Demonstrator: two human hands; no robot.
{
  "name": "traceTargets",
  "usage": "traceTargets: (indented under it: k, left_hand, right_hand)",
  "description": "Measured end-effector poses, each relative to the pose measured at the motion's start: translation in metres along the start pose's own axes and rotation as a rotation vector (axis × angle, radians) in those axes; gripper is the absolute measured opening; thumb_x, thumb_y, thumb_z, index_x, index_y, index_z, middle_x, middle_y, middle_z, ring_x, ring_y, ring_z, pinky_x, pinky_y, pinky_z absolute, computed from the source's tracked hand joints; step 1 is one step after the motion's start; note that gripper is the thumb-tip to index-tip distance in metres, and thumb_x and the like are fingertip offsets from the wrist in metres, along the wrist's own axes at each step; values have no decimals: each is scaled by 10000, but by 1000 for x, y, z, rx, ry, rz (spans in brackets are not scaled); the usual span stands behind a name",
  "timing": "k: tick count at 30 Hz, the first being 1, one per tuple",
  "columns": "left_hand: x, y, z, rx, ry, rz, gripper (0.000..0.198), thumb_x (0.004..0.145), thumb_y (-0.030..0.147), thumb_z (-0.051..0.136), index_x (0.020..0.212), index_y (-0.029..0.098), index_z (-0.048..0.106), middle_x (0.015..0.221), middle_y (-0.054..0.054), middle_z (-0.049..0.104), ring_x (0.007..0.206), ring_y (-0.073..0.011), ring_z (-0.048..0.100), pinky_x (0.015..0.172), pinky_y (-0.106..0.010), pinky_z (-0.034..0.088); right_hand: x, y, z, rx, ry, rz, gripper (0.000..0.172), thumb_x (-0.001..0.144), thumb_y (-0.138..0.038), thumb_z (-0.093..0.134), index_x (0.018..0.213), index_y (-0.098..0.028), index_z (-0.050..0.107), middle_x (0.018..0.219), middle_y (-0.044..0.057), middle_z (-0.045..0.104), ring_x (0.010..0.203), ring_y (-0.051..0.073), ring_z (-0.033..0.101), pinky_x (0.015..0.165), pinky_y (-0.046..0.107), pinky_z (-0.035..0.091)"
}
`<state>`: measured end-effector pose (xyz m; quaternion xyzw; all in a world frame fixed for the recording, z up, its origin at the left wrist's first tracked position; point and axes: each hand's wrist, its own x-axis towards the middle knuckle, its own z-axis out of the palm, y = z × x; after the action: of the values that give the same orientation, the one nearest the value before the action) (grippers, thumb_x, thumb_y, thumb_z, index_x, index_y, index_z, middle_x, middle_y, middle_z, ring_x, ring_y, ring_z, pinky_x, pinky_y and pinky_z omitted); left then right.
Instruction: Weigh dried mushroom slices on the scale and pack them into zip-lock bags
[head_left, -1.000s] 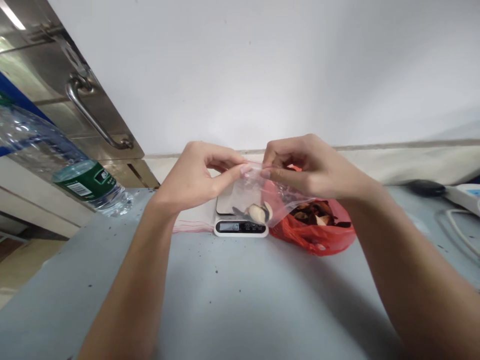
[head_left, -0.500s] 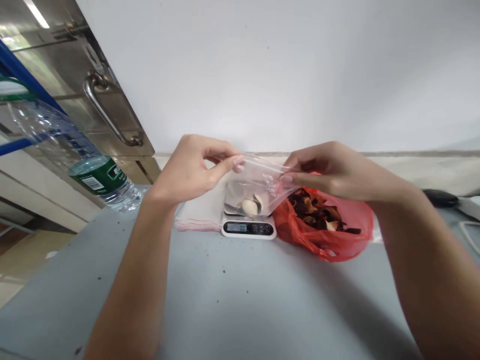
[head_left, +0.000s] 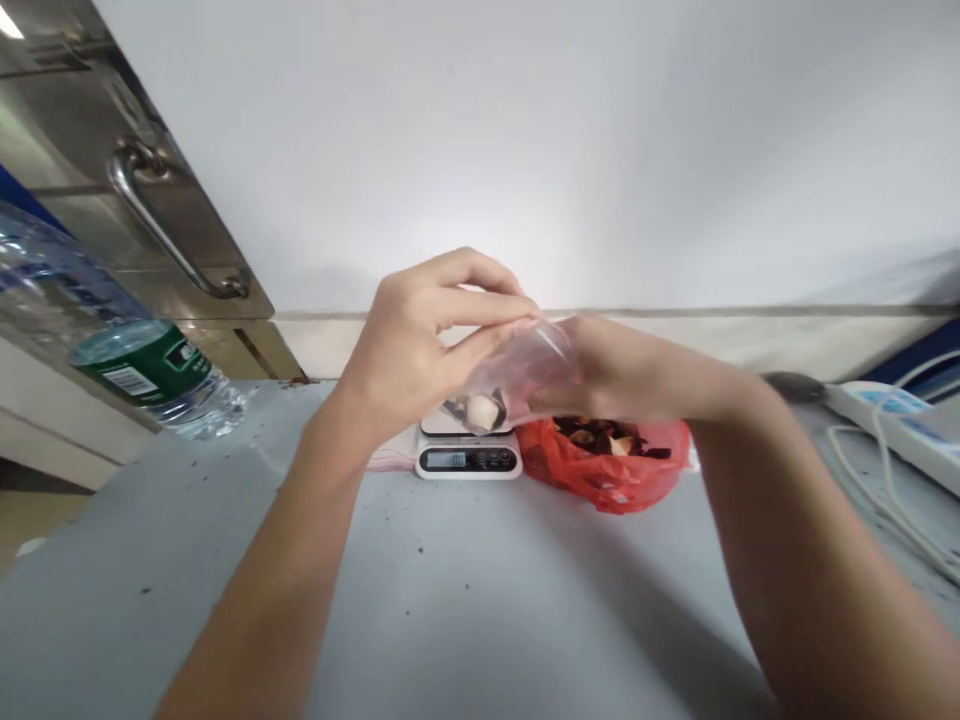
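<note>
My left hand (head_left: 427, 335) pinches the top edge of a clear plastic bag (head_left: 544, 355). Pale and dark pieces (head_left: 482, 411) lie in the bag's lower corner, just above a small white scale (head_left: 469, 460) whose display looks to read 0.0. On the bag's other side, my right hand (head_left: 615, 365) is closed at its edge, with the fingertips partly hidden behind the plastic. A red plastic bag (head_left: 622, 485) holding dark dried pieces (head_left: 600, 436) sits open below my right hand, beside the scale.
Flat clear bags (head_left: 395, 450) lie left of the scale on the grey table (head_left: 450, 620). A large water bottle (head_left: 157, 370) leans at the left near a metal door handle (head_left: 169, 235). A white power strip (head_left: 900, 425) with cables is at the right. A white wall rises behind.
My hands have come closer together, and the clear bag between them is now bunched and tilted. The view has shifted right, bringing the power strip into sight.
</note>
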<state>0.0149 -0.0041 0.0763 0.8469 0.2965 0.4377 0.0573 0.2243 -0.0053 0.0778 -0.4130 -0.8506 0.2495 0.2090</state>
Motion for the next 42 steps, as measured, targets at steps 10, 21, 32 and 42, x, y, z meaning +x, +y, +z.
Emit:
traceTargets:
  k: [10,21,32,42]
  left_hand:
    - [6,21,41,-4,-26,47,214,1026,289,598,1041,271,810,1117,-39,775,1017,-217,718,964,-347,584]
    - [0,28,103,-7,-581,2,262,1053,305,577,1070,243,831,1200,-63,780,1136,-251,684,972,-369,578]
    - [0,29,81,4,-636,-107,249,1032,275,587,1112,249,821,1172,-57,782,1084,-230,707,884,-333,577]
    - [4,18,44,137,-730,-373,277,965,266,530,806,258,756,644,14,640,475,-151,526,403,-253,312]
  right_hand:
    - [-94,58,-46,-100,772,217,276,928,-270,615,1119,-224,808,1125,109,819,1011,316,777,886,455,630]
    - [-171,167,6,-552,227,40,617,1004,-482,507,1524,-161,595,1667,195,437,1576,393,341,1239,608,388]
    - [-131,170,3,-603,336,188,527,996,-489,461,1410,-259,692,1514,151,636,1506,419,469,1166,682,453]
    - [-68,54,-27,-67,112,83,335,920,-335,530,600,-236,525,573,-11,510,536,145,437,513,314,356]
